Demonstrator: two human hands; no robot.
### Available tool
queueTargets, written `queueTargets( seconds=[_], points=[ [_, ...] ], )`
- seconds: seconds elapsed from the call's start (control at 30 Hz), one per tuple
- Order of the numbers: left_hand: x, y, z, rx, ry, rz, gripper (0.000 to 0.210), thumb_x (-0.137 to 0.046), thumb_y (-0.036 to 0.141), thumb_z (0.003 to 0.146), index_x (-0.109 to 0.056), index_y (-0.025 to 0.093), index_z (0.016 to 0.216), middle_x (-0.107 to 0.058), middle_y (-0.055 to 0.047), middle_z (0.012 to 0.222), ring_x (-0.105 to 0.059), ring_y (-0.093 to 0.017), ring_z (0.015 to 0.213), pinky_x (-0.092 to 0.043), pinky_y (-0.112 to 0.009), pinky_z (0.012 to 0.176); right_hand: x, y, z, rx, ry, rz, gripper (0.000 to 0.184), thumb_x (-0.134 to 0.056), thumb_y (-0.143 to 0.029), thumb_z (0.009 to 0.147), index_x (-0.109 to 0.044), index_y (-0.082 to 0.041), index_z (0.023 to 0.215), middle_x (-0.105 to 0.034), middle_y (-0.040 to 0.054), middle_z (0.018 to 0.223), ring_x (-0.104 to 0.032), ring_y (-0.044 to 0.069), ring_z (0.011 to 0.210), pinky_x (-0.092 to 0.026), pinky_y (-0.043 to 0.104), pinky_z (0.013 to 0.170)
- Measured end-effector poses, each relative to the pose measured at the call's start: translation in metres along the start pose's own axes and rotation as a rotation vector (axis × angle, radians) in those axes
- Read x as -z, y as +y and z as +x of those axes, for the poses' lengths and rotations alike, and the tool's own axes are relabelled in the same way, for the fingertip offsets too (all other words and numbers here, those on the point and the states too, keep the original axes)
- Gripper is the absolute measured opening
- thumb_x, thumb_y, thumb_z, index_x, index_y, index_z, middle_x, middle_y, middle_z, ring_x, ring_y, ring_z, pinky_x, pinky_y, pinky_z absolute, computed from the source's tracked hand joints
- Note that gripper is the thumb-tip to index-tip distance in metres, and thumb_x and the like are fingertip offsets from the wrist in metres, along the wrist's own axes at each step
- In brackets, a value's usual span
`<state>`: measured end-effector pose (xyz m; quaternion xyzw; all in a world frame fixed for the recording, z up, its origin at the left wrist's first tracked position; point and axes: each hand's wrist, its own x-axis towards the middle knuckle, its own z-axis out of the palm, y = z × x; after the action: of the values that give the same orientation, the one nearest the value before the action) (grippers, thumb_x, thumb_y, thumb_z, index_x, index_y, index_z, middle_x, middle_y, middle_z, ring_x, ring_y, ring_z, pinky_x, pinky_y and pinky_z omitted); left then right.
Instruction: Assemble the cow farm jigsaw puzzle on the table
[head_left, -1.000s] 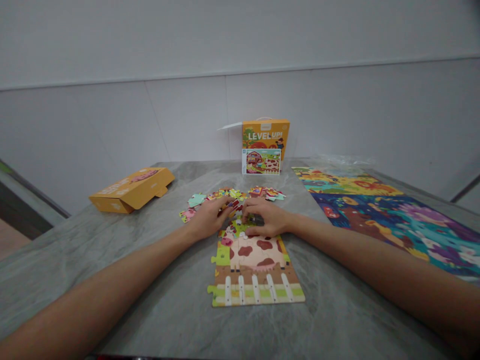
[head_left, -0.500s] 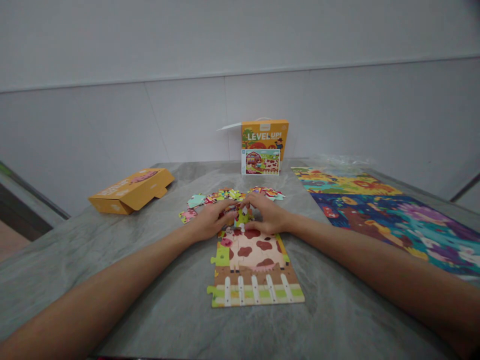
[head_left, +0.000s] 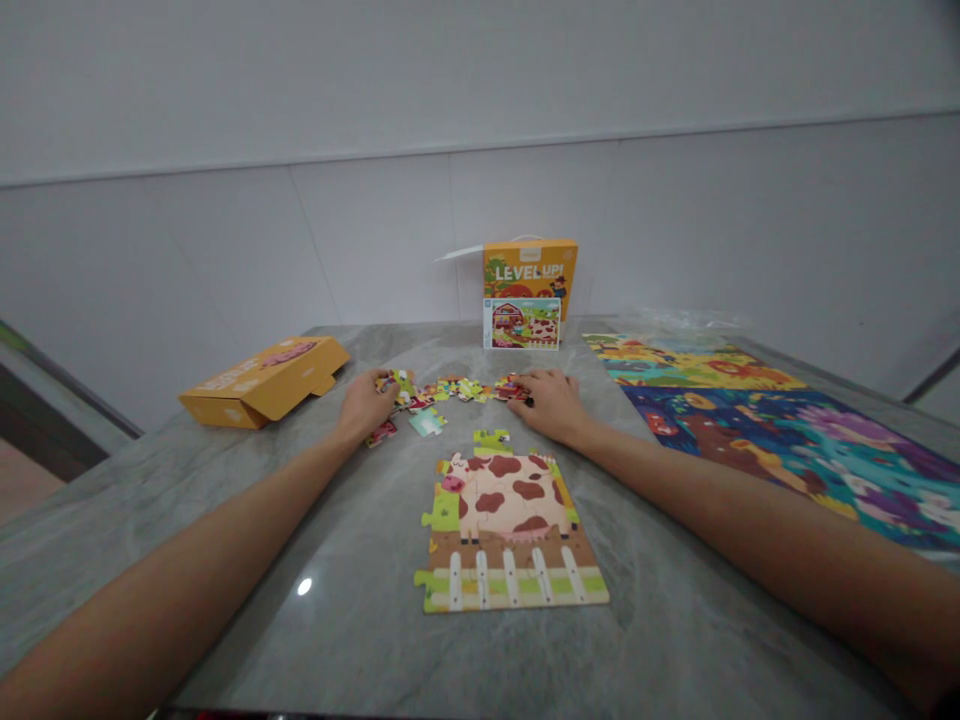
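Note:
A partly joined jigsaw puzzle [head_left: 510, 520] with a spotted cow above a white fence lies flat in front of me. One green puzzle piece [head_left: 492, 438] sits at its upper edge. Farther back, several loose pieces [head_left: 457, 390] form a curved heap. At the heap's left end, my left hand [head_left: 366, 408] is closed with a yellow-green puzzle piece [head_left: 403, 382] tilted up at its fingertips. My right hand [head_left: 551, 402] curls its fingers round a reddish puzzle piece [head_left: 514, 388] at the right end, partly hidden by the fingers.
Behind the heap stand an orange box [head_left: 532, 262] and a small picture card [head_left: 523, 325] showing a farm scene. Another orange box [head_left: 266, 380] lies at the left. Two colourful picture sheets [head_left: 780, 440] cover the right side, with clear plastic wrap [head_left: 682, 322] behind them.
Both hands have left the puzzle's upper edge and moved apart, the left to the heap's left end, the right to its right end. The green piece is now let go.

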<state>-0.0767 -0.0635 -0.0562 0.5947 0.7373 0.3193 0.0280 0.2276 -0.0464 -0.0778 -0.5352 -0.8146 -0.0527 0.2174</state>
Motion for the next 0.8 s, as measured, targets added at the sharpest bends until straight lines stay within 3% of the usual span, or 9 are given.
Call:
queueTargets(
  seconds=[0.1, 0.23, 0.37, 0.5, 0.57, 0.67, 0.8],
  points=[
    [-0.002, -0.011, 0.007, 0.012, -0.025, 0.105, 0.035, -0.059, 0.035, 0.084, -0.073, 0.014, 0.109, -0.074, -0.015, 0.093, -0.068, -0.033, 0.094, -0.049, -0.038, 0.082, 0.002, -0.002, 0.001, 0.048, 0.004, -0.016, 0.03, -0.061, -0.037, 0.089, -0.07, -0.019, 0.112, -0.07, 0.012, 0.113, -0.055, 0.035, 0.108, -0.04, 0.047, 0.089],
    [-0.006, -0.006, 0.0, -0.068, 0.039, 0.188, 0.05, -0.059, 0.037, 0.085, -0.063, 0.012, 0.129, -0.069, -0.018, 0.113, -0.057, -0.036, 0.116, -0.041, -0.046, 0.101, -0.002, 0.0, 0.003, 0.036, 0.033, 0.068, 0.034, -0.067, -0.035, 0.084, -0.068, -0.018, 0.113, -0.071, 0.011, 0.109, -0.057, 0.034, 0.107, -0.042, 0.046, 0.088],
    [-0.006, 0.011, -0.016, -0.435, 0.106, 0.126, 0.047, -0.053, 0.032, 0.091, -0.057, 0.017, 0.136, -0.069, -0.012, 0.114, -0.057, -0.029, 0.112, -0.039, -0.045, 0.105, -0.007, 0.004, 0.006, 0.119, 0.132, 0.216, 0.039, -0.074, -0.031, 0.078, -0.065, -0.016, 0.113, -0.069, 0.0114, 0.108, -0.059, 0.031, 0.103, -0.045, 0.045, 0.089],
    [-0.007, 0.027, -0.036, -0.807, -0.041, -0.103, 0.048, -0.054, 0.031, 0.093, -0.05, 0.021, 0.14, -0.07, -0.008, 0.116, -0.055, -0.026, 0.114, -0.041, -0.043, 0.104, -0.005, 0.001, 0.004, 0.447, 0.337, 0.331, 0.038, -0.071, -0.03, 0.082, -0.059, -0.016, 0.116, -0.064, 0.0129, 0.109, -0.058, 0.029, 0.104, -0.047, 0.045, 0.09],
    [-0.01, 0.035, -0.045, -0.786, -0.151, -0.243, 0.048, -0.057, 0.032, 0.093, -0.05, 0.021, 0.139, -0.072, -0.006, 0.114, -0.059, -0.025, 0.111, -0.044, -0.041, 0.099, -0.002, -0.003, 0.001, 0.605, 0.403, 0.341, 0.038, -0.067, -0.033, 0.087, -0.056, -0.018, 0.12, -0.062, 0.0134, 0.111, -0.058, 0.029, 0.105, -0.049, 0.045, 0.09],
    [-0.016, 0.045, -0.054, -0.574, -0.267, -0.475, 0.036, -0.061, 0.035, 0.09, -0.057, 0.019, 0.121, -0.075, -0.005, 0.093, -0.068, -0.021, 0.088, -0.051, -0.035, 0.081, 0.002, -0.009, -0.004, 0.771, 0.414, 0.348, 0.038, -0.063, -0.035, 0.091, -0.052, -0.019, 0.124, -0.06, 0.0134, 0.113, -0.058, 0.027, 0.105, -0.051, 0.044, 0.088],
    [-0.019, 0.049, -0.053, -0.396, -0.327, -0.616, 0.024, -0.068, 0.036, 0.08, -0.059, 0.018, 0.095, -0.072, -0.002, 0.075, -0.068, -0.019, 0.071, -0.048, -0.029, 0.064, 0.004, -0.013, -0.006, 0.84, 0.4, 0.385, 0.04, -0.061, -0.035, 0.093, -0.049, -0.018, 0.128, -0.059, 0.0141, 0.113, -0.058, 0.026, 0.107, -0.052, 0.043, 0.089]
  ],
)
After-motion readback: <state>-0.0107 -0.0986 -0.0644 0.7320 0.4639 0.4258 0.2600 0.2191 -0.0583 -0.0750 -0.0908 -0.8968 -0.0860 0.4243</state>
